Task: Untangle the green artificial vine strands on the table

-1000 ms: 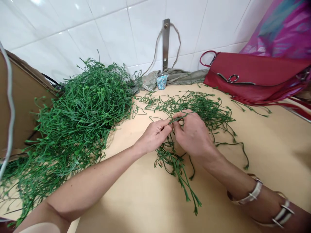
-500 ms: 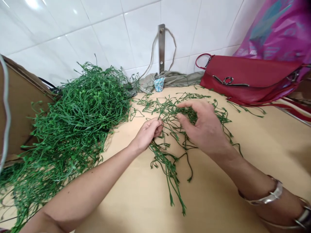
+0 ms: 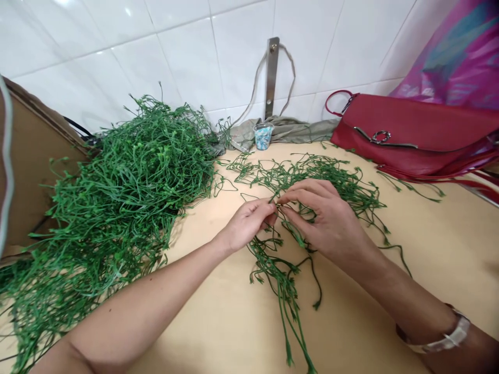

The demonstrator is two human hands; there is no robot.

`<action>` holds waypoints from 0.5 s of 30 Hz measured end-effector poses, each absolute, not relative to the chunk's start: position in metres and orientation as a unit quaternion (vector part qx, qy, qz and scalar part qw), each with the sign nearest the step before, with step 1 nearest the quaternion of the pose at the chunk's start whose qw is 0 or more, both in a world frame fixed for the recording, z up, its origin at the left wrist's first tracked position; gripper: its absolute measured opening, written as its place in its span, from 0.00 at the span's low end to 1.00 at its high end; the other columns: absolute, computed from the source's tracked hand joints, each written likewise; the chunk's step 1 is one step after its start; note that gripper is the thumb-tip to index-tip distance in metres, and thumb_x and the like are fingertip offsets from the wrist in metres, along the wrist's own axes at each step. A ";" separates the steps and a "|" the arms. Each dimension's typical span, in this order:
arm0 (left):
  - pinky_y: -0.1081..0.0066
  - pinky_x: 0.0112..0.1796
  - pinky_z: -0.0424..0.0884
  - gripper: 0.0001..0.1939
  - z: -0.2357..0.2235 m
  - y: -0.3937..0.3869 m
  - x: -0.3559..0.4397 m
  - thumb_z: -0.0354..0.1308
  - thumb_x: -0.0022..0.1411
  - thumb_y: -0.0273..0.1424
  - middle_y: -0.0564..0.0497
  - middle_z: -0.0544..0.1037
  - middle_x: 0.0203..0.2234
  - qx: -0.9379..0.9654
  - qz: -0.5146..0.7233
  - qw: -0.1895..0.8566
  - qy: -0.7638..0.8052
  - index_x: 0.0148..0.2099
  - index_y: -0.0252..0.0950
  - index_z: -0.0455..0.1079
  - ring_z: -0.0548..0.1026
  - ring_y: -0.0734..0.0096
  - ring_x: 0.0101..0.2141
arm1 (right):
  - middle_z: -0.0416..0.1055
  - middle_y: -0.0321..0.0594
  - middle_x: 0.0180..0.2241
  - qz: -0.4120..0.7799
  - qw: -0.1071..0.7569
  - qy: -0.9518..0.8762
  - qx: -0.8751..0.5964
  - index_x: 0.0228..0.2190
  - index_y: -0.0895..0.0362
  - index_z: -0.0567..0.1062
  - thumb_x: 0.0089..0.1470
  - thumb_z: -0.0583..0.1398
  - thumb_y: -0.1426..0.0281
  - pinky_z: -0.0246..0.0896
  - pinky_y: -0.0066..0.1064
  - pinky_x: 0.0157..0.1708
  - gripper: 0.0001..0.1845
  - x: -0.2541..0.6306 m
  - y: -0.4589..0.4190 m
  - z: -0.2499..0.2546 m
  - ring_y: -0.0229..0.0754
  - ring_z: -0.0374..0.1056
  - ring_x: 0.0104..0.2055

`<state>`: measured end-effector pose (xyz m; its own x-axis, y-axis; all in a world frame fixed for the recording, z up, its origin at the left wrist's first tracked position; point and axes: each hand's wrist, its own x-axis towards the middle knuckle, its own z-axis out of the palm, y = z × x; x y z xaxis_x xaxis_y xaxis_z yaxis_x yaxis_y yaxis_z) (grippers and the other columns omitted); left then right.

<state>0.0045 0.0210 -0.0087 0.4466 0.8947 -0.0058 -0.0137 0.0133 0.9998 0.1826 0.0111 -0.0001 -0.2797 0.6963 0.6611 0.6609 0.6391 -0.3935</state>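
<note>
1. I hold the left hand (image 3: 249, 221) closed at center, thumb pressed to curled fingers, pinching a bunch of green stems (image 3: 286, 285) whose lower ends fan toward the near side of the beige tabletop (image 3: 218, 322).
2. My right hand (image 3: 331, 218), a bracelet (image 3: 448, 337) on its wrist, meets it fingertip to fingertip; thumb and index finger are brought nearly together beside the pinched stems, the other fingers loosely bent. I cannot tell whether a stem is between those two tips.
3. Behind and partly beneath the right hand, a loose scatter of green stems (image 3: 331, 174) spreads across the table.
4. At left, a large tangled heap of forked-tip green stems (image 3: 136, 171) rises beside a cardboard box (image 3: 42, 166), with a white cable (image 3: 7, 156) in front of the box.
5. Against the white tiled wall (image 3: 187, 52), a clear plastic cup (image 3: 263, 137) with blue-and-white contents stands near a gray-green cloth (image 3: 300, 130), below a metal strip (image 3: 272, 78) and a looped cord (image 3: 255, 83).
6. At right, a red handbag (image 3: 421, 130) lies in front of a purple plastic bag (image 3: 463, 67), with a few stems near its base.
</note>
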 end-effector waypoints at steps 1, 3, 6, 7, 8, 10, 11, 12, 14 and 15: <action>0.71 0.25 0.49 0.17 -0.008 0.021 0.004 0.51 0.63 0.41 0.58 0.59 0.20 0.595 0.372 0.608 0.372 0.26 0.36 0.60 0.52 0.78 0.22 | 0.78 0.42 0.38 0.013 0.419 -0.806 -0.419 0.35 0.51 0.77 0.59 0.59 0.75 0.66 0.44 0.48 0.09 0.183 0.011 0.001 0.51 0.71 0.46; 0.71 0.25 0.49 0.16 -0.007 0.021 0.004 0.51 0.63 0.40 0.57 0.59 0.21 0.597 0.368 0.604 0.378 0.26 0.36 0.60 0.53 0.78 0.22 | 0.78 0.43 0.38 -0.019 0.403 -0.818 -0.411 0.35 0.52 0.76 0.59 0.58 0.76 0.65 0.44 0.48 0.08 0.184 0.011 0.002 0.51 0.71 0.46; 0.71 0.26 0.49 0.15 -0.006 0.021 0.004 0.51 0.62 0.38 0.58 0.58 0.20 0.607 0.363 0.595 0.382 0.26 0.37 0.58 0.53 0.78 0.23 | 0.77 0.43 0.34 -0.061 0.372 -0.833 -0.405 0.34 0.53 0.75 0.58 0.57 0.76 0.64 0.43 0.44 0.07 0.184 0.009 0.007 0.50 0.71 0.41; 0.71 0.26 0.49 0.15 -0.006 0.021 0.004 0.52 0.62 0.37 0.58 0.57 0.20 0.610 0.363 0.598 0.374 0.25 0.37 0.58 0.52 0.78 0.23 | 0.76 0.42 0.31 -0.061 0.371 -0.833 -0.406 0.32 0.53 0.74 0.58 0.57 0.75 0.64 0.42 0.42 0.07 0.184 0.008 0.009 0.49 0.71 0.38; 0.71 0.26 0.49 0.15 -0.006 0.021 0.005 0.52 0.62 0.37 0.59 0.55 0.20 0.611 0.363 0.603 0.362 0.25 0.37 0.57 0.52 0.78 0.23 | 0.75 0.41 0.30 -0.047 0.375 -0.829 -0.413 0.30 0.53 0.73 0.58 0.56 0.75 0.64 0.41 0.41 0.08 0.184 0.007 0.011 0.48 0.71 0.36; 0.71 0.26 0.48 0.17 -0.006 0.020 0.006 0.53 0.62 0.38 0.59 0.54 0.19 0.607 0.366 0.616 0.343 0.24 0.37 0.55 0.51 0.78 0.22 | 0.74 0.38 0.27 0.012 0.392 -0.804 -0.447 0.28 0.52 0.71 0.56 0.56 0.75 0.65 0.37 0.36 0.07 0.182 0.005 0.016 0.44 0.70 0.32; 0.71 0.26 0.48 0.18 -0.006 0.020 0.007 0.53 0.62 0.39 0.59 0.53 0.19 0.605 0.367 0.620 0.338 0.24 0.37 0.55 0.50 0.78 0.22 | 0.73 0.36 0.27 0.048 0.399 -0.785 -0.472 0.28 0.51 0.70 0.54 0.57 0.74 0.64 0.35 0.34 0.06 0.180 0.004 0.018 0.42 0.69 0.29; 0.71 0.26 0.47 0.18 -0.006 0.020 0.008 0.53 0.62 0.41 0.59 0.53 0.19 0.602 0.369 0.622 0.339 0.24 0.38 0.55 0.50 0.78 0.22 | 0.73 0.35 0.26 0.085 0.406 -0.763 -0.497 0.28 0.51 0.70 0.53 0.58 0.73 0.63 0.33 0.30 0.05 0.179 0.004 0.019 0.40 0.67 0.27; 0.70 0.26 0.46 0.20 -0.005 0.019 0.010 0.54 0.61 0.43 0.59 0.53 0.18 0.597 0.370 0.624 0.343 0.24 0.37 0.55 0.50 0.78 0.22 | 0.73 0.33 0.25 0.147 0.420 -0.720 -0.532 0.27 0.51 0.71 0.49 0.59 0.72 0.61 0.31 0.27 0.03 0.176 0.006 0.019 0.38 0.65 0.24; 0.70 0.26 0.46 0.20 -0.004 0.018 0.011 0.55 0.61 0.44 0.59 0.53 0.18 0.593 0.371 0.626 0.344 0.24 0.37 0.55 0.50 0.78 0.22 | 0.73 0.33 0.25 0.171 0.429 -0.706 -0.537 0.27 0.51 0.71 0.49 0.59 0.71 0.61 0.31 0.26 0.02 0.175 0.008 0.019 0.39 0.66 0.25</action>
